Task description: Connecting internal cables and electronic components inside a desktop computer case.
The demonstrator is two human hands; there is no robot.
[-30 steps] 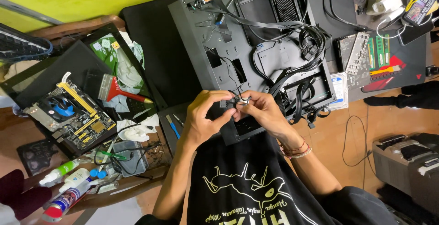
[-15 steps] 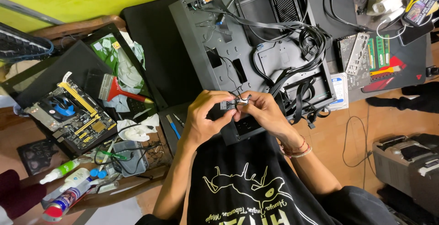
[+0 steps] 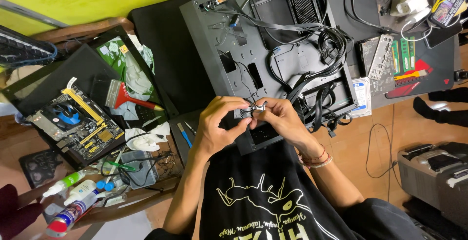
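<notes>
Both my hands meet over the near edge of an open black computer case. My left hand and my right hand pinch a small black connector with a metal tip between their fingertips. Thin wires run from the connector up into the case. Bundles of flat black cables lie inside the case to the right of my right hand. Bracelets ring my right wrist.
A motherboard with a blue fan lies at the left, beside a red-handled brush. Bottles and a spray can stand at the lower left. Memory sticks and a metal plate rest on a dark mat at the right. A grey printer sits lower right.
</notes>
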